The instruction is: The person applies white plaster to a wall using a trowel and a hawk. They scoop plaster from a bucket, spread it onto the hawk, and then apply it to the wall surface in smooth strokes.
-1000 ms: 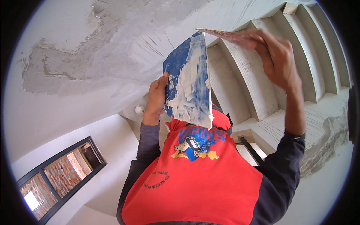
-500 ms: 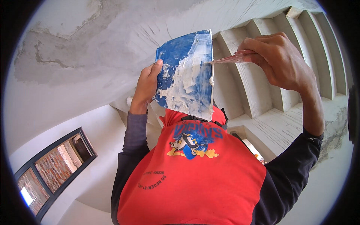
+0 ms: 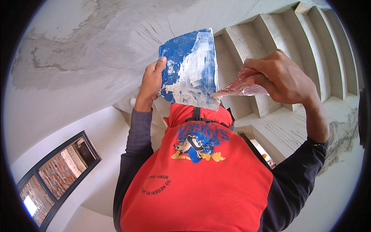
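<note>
My left hand [image 3: 152,82] grips the left edge of a blue flat board [image 3: 177,50], its thumb on the face and its other fingers behind. White putty [image 3: 195,73] is smeared over the right and lower part of that board. In my right hand [image 3: 278,77] is a thin, reddish, see-through putty scraper [image 3: 241,89], pinched between thumb and fingers. The scraper's left tip touches the board near its lower right corner, where a small lump of putty hangs at the edge.
Concrete stairs [image 3: 270,46] rise along the right behind my right hand. A grey-patched plaster wall [image 3: 77,58] stretches across the upper left. At lower left is a dark-framed window [image 3: 58,174] with brickwork beyond. Another opening [image 3: 262,152] shows right of my red shirt [image 3: 197,185].
My right hand has moved down and slightly left, bringing the scraper from the board's upper right edge to its lower right corner. The scraper now shows more of its face. The board has shifted up slightly.
</note>
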`<state>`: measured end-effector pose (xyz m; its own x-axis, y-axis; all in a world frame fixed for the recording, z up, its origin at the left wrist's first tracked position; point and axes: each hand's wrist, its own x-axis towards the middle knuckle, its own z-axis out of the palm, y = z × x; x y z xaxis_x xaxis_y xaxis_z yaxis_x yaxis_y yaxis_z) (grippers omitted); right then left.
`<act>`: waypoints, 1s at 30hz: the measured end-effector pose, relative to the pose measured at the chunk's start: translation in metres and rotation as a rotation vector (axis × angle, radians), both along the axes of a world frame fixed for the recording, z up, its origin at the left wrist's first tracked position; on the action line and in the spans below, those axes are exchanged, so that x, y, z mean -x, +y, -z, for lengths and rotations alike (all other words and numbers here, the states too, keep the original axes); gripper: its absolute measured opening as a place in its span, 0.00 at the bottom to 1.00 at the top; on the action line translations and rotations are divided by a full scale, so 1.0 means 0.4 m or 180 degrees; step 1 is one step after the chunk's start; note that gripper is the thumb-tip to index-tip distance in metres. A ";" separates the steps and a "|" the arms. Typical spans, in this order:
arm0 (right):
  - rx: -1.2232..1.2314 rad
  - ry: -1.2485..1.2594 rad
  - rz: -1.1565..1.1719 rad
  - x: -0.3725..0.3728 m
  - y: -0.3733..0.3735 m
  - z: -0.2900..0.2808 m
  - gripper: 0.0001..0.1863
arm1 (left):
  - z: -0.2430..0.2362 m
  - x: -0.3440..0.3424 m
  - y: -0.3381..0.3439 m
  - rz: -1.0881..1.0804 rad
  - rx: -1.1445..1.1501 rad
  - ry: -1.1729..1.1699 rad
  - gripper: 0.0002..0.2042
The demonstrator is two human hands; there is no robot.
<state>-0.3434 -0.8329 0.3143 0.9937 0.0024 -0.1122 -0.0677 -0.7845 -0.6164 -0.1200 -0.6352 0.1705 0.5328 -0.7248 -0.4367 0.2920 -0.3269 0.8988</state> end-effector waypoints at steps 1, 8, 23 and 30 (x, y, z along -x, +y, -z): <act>-0.0073 -0.0027 0.0007 -0.002 -0.002 0.011 0.07 | 0.005 -0.003 -0.002 -0.0006 0.0011 0.0004 0.19; -0.0533 0.0012 0.0181 0.020 -0.027 0.075 0.08 | 0.026 0.004 -0.006 -0.0277 0.0031 0.0043 0.19; 0.0404 -0.0889 0.2041 -0.105 -0.106 0.111 0.13 | -0.012 0.009 -0.007 0.0093 0.0070 -0.0622 0.19; 0.0879 -0.0712 0.1704 -0.120 -0.125 0.126 0.13 | -0.027 0.020 0.001 0.0225 0.0200 -0.0881 0.20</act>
<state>-0.2956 -0.8827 0.2639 0.8487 -0.4999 0.1725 -0.3872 -0.8096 -0.4412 -0.1279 -0.6349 0.1813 0.5727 -0.7854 -0.2348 0.0112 -0.2790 0.9602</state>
